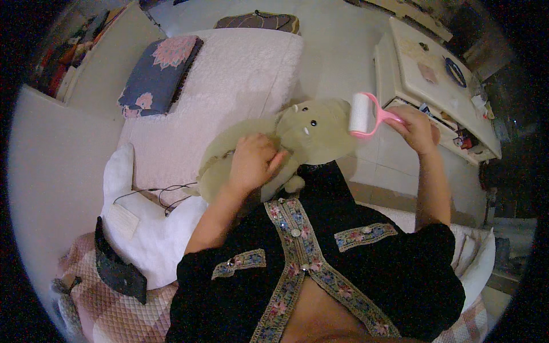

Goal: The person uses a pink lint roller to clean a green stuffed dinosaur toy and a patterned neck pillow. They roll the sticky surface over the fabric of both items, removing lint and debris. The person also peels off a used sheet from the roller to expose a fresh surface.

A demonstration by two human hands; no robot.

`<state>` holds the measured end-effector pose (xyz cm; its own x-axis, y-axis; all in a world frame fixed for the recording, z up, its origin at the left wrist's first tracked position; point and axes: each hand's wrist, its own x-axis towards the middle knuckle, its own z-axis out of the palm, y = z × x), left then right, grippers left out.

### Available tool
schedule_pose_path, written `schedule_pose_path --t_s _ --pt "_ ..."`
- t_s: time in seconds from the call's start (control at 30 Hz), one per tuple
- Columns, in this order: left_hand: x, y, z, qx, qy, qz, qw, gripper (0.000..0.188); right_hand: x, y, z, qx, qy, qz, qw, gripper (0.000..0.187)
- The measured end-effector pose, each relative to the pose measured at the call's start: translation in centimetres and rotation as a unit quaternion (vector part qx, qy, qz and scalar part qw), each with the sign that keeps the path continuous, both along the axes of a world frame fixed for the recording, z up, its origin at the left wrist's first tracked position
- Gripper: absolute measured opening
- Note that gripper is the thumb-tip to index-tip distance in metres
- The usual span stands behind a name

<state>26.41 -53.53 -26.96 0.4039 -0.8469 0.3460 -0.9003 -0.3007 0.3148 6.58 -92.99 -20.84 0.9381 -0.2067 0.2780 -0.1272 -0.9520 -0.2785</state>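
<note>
A large olive-green plush animal [323,140] lies across my lap, its head pointing right, with dark bead eyes and small white bits on its face. On its body rests my left hand [251,162], fingers curled into the soft fabric and thumb held apart. My right hand [417,128] is raised to the right of the toy's head, closed round the pink handle of a lint roller [359,114]. The white roll stands upright close beside the plush head; whether the two touch I cannot tell.
A fluffy pale pink cover [229,74] carries a folded blue floral blanket [154,74]. To the left lie a white pillow [154,234], a black cable [163,197] and a dark grey strap-like thing [120,263]. At right stands a cream cabinet [417,63], drawer pulled out.
</note>
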Motion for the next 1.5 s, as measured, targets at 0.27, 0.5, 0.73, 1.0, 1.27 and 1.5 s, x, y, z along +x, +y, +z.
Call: schedule_pose_path --t_s 0.27,0.5,0.73,1.0,1.27,1.5 --pt "0.7 -6.5 -3.1 0.12 0.069 0.044 0.989 0.09 5.8 3.9 -6.9 0.064 0.007 0.062 0.996 0.032" --pt "0.0 -5.7 -3.3 0.108 0.024 -0.011 0.994 0.075 -5.5 -2.9 -7.6 0.014 0.105 -0.045 0.993 0.029" --pt "-2.7 -4.6 -1.8 0.104 -0.017 -0.136 0.985 0.068 2.0 0.9 -4.6 0.299 -0.069 -0.036 0.951 0.028" --pt "-4.2 -2.5 -3.3 0.098 -0.016 -0.151 0.984 0.067 16.6 11.5 -3.6 0.041 0.118 0.182 0.975 0.033" --pt "-4.6 -3.0 -3.5 0.074 0.006 -0.121 0.99 0.062 5.5 0.5 -2.6 0.028 0.09 0.128 0.987 0.032" --pt "-3.2 -3.4 -3.1 0.05 0.052 -0.117 0.991 0.065 -4.4 -1.0 1.3 -0.072 0.184 -0.14 0.97 0.035"
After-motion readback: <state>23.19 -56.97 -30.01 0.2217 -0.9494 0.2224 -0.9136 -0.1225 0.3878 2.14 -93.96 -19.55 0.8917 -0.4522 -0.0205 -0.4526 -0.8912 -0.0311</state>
